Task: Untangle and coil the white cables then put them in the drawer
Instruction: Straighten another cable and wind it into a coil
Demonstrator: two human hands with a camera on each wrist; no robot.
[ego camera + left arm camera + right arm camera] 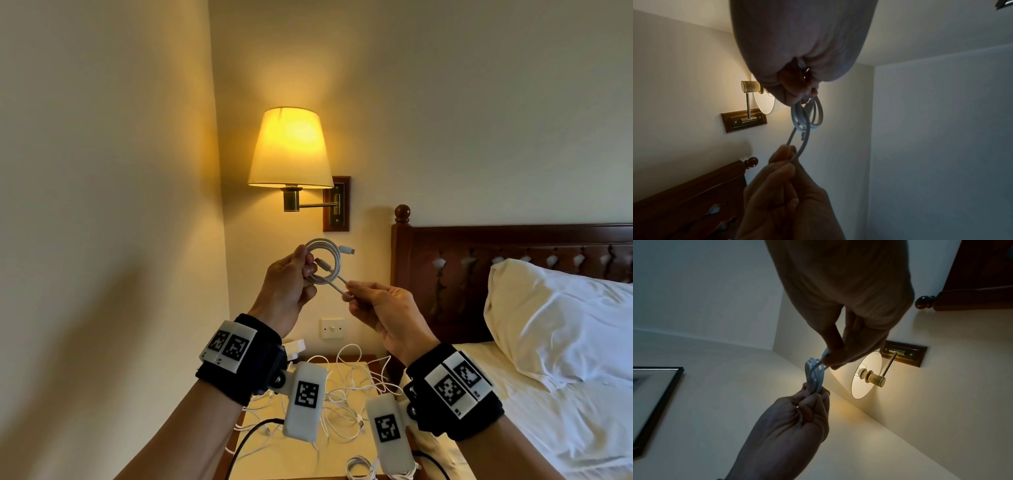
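Observation:
A white cable (329, 263) wound into a small coil is held up in front of the wall. My left hand (291, 284) grips the coil's left side, with one plug (347, 251) sticking out to the right. My right hand (373, 305) pinches a short loop of the same cable pulled out from the coil's lower edge. The left wrist view shows the coil (807, 116) hanging from my left hand, with my right hand (785, 162) pinching the loop below. In the right wrist view the strands (815, 378) run between both hands. More tangled white cables (346, 387) lie on the bedside table (342, 459). No drawer is in view.
A lit wall lamp (291, 150) hangs just above the hands. A wooden headboard (479, 260) and a bed with a white pillow (555, 315) stand to the right. A black cable (246, 442) crosses the table's left edge. A small white coil (359, 467) lies at the table front.

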